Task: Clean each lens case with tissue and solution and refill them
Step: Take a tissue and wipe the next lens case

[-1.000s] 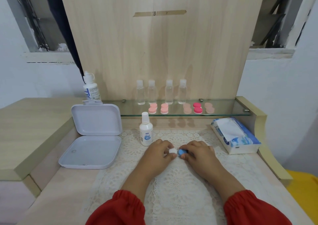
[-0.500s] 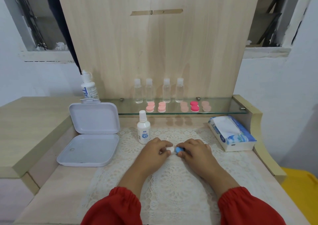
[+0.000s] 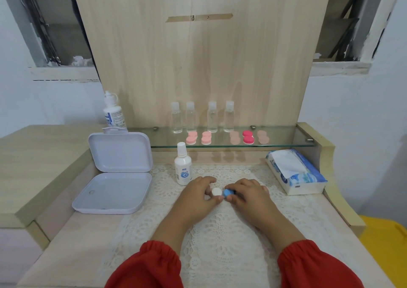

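A lens case lies on the lace mat between my hands, with a white cap [image 3: 216,191] on its left side and a blue cap [image 3: 227,192] on its right. My left hand [image 3: 199,194] pinches the white cap between thumb and fingers. My right hand [image 3: 246,194] grips the blue cap the same way. A small white solution bottle [image 3: 183,166] stands just behind my left hand. The tissue pack [image 3: 296,171] lies at the right, one sheet sticking out. Several pink lens cases [image 3: 206,138] sit on the glass shelf [image 3: 286,141].
An open white plastic box [image 3: 114,191] lies at the left of the desk. A larger solution bottle [image 3: 112,114] stands behind it. Several clear small bottles [image 3: 212,118] line the back of the shelf. A raised wooden ledge [image 3: 33,166] borders the left, a curved side panel the right.
Both hands stay on the lens case. My left fingers have shifted so that the white cap shows more; the blue cap looks slightly turned.
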Tool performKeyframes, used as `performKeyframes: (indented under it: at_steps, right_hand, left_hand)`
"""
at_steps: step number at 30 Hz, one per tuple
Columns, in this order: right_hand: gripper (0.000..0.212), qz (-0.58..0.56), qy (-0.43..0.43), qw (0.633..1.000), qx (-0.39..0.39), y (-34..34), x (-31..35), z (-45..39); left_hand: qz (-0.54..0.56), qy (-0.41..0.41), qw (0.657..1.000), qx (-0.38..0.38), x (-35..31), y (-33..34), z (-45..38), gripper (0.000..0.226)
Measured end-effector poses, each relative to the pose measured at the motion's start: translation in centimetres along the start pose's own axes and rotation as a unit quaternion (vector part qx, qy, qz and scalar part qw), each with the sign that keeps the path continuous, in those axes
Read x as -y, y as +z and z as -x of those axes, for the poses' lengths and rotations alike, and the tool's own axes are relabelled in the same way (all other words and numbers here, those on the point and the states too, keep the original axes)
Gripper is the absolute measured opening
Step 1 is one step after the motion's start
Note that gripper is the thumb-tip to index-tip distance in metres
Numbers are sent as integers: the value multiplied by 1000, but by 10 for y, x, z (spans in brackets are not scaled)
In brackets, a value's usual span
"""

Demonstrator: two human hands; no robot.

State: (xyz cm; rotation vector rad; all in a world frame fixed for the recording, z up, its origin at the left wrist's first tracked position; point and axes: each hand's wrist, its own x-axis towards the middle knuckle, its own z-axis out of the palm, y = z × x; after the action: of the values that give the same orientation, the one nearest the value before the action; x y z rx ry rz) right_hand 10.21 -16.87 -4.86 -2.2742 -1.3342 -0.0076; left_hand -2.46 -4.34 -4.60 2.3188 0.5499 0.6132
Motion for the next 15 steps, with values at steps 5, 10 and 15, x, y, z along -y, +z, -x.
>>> performKeyframes:
  at_steps: [5,10,15]
  right_hand:
    - [32,4,-3,1000,5,0,0,0]
    - [31,-9,-5,1000,0,0,0,0]
    - [30,-8,-6,1000,-1,-1,1,1]
  left_hand:
    - [-29,16,999,-9,2,1,-1,25]
    - [37,-26,996,-76,-3,0,-7,15]
    - [6,-59,997,-57,-8,1,-32,23]
